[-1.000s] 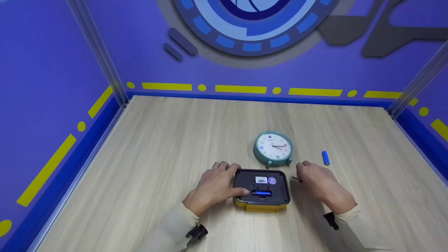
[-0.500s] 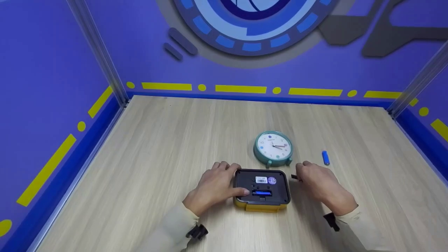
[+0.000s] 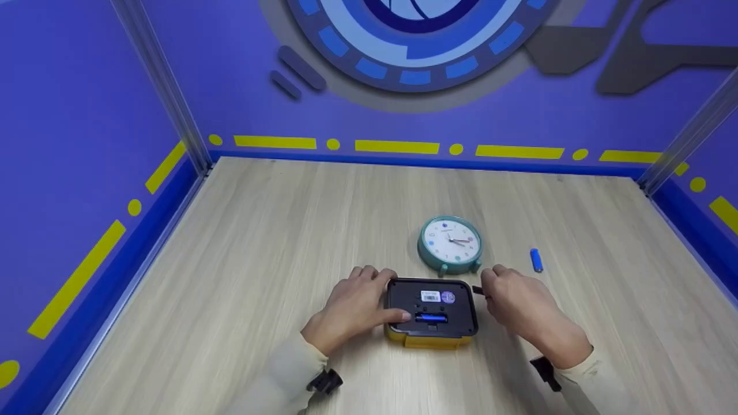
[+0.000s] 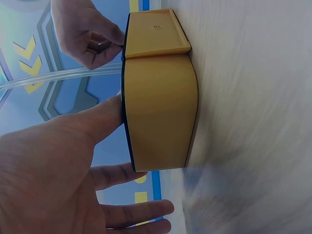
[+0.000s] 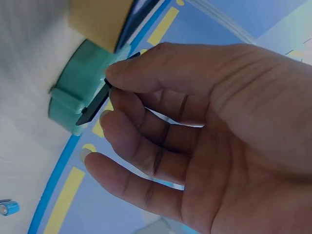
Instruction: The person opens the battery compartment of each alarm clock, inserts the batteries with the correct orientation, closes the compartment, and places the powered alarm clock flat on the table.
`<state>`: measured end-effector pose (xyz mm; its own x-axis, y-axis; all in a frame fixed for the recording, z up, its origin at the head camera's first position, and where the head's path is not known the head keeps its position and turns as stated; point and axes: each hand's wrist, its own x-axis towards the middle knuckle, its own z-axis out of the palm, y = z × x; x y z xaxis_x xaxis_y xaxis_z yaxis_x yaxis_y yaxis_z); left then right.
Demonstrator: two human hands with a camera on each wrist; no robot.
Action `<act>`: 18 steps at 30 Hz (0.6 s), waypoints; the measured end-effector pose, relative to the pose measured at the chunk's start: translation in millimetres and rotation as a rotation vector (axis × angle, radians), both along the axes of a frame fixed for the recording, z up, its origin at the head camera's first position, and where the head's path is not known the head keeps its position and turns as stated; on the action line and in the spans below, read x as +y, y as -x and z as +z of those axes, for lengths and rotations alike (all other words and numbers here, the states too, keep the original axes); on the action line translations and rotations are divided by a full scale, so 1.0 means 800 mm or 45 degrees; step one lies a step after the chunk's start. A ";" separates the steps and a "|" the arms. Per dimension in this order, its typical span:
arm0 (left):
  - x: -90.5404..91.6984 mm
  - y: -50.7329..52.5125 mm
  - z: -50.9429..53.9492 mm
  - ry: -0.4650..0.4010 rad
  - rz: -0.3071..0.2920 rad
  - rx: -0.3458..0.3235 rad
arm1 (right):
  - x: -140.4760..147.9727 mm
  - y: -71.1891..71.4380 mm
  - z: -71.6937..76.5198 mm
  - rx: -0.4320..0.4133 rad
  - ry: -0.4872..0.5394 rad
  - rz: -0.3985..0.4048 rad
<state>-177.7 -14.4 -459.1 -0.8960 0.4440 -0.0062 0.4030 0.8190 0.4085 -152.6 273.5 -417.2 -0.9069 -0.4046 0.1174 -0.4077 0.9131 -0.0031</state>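
A yellow clock (image 3: 438, 342) lies face down, its black back up, a blue battery (image 3: 432, 317) sitting in the open slot. My left hand (image 3: 358, 308) holds its left side, the thumb on the back beside the slot and fingers along the far edge; the left wrist view shows the yellow side (image 4: 161, 112). Just right of the clock, my right hand (image 3: 522, 300) pinches a small black cover (image 3: 478, 290) between thumb and index finger. In the right wrist view that thin black piece (image 5: 95, 105) sticks out from the fingertips, the other fingers loosely curled.
A round teal clock (image 3: 451, 242) lies face up just behind the yellow one. To the right, a loose blue battery (image 3: 536, 260) rests on the wooden table (image 3: 288, 230). Blue-purple panels (image 3: 403, 124) with yellow marks border the back and sides.
My right hand has shifted slightly left, bringing the black cover close to the yellow clock's right edge; more of the cover now shows. The left hand and both clocks have stayed put.
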 end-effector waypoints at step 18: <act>0.000 0.000 0.001 0.013 -0.021 0.005 | -0.040 -0.019 -0.006 0.171 0.056 0.209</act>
<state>-178.0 -14.7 -458.7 -0.8884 0.4589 -0.0076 0.4182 0.8163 0.3984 -137.6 241.6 -421.7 -0.8045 -0.5371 0.2534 -0.5502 0.8347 0.0226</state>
